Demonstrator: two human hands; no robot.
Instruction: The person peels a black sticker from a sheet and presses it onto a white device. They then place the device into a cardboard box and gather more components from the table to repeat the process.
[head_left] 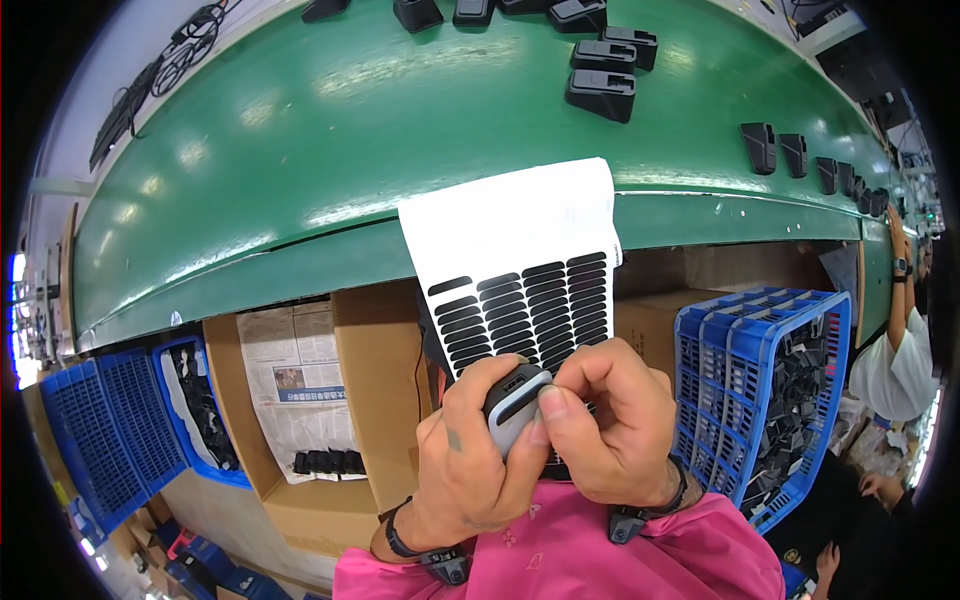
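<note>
My left hand (460,465) grips a small rounded device (507,432) with a light grey face and a black casing; a slot shows in its black end. On the grey face lies a narrow black oval strip (518,404). At the device's right edge my right hand (622,435) is closed, thumb and forefinger pinched together at the strip's end; what is between them is too small to make out. Beneath both hands a white sheet (505,225) hangs over the bench edge, bearing rows of black oval stickers (525,310). One spot in its upper-left row is partly bare.
Black wedge-shaped housings (602,92) stand on the green bench (330,120), with more at its right. A blue crate (700,400) of black parts stands right; an open cardboard box (375,390) and blue baskets (110,440) stand left. Another person's arm (900,260) is far right.
</note>
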